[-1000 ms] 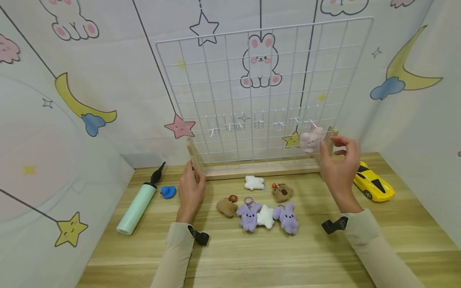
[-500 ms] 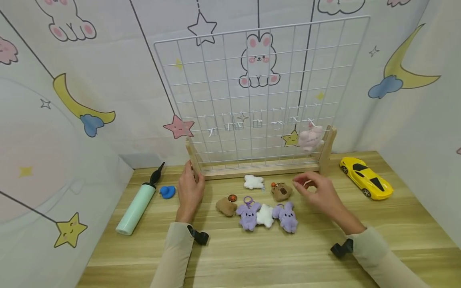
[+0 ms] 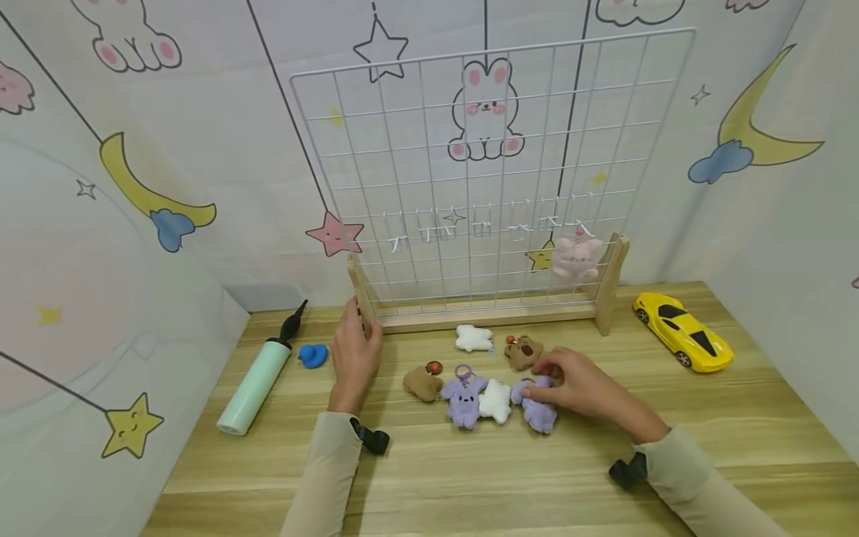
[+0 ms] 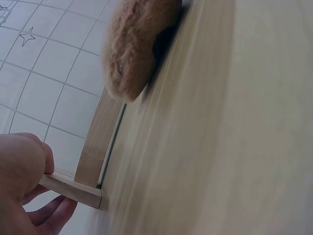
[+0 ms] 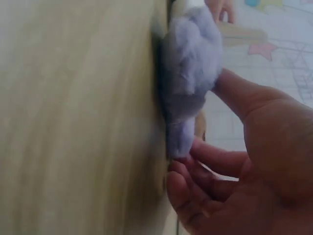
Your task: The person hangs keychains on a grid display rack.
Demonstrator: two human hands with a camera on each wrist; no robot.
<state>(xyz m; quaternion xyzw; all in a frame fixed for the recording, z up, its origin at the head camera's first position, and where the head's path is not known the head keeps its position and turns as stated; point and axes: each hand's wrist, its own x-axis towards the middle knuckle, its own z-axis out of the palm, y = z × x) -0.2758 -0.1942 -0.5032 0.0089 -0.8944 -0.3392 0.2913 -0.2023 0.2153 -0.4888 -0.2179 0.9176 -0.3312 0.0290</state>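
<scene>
Now the left hand [image 3: 356, 355] grips the wooden upright [image 4: 73, 190], while the right hand [image 3: 582, 388] pinches the purple plush [image 3: 541, 415] between thumb and fingers. Lifting straight up seems best, so the white plush [image 3: 496, 402] just beyond that thumb isn't dragged.

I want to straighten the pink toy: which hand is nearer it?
Right. The right hand is below and in front of the pink toy, at a purple toy; the left hand grips the rack's left leg, farther away.
</scene>
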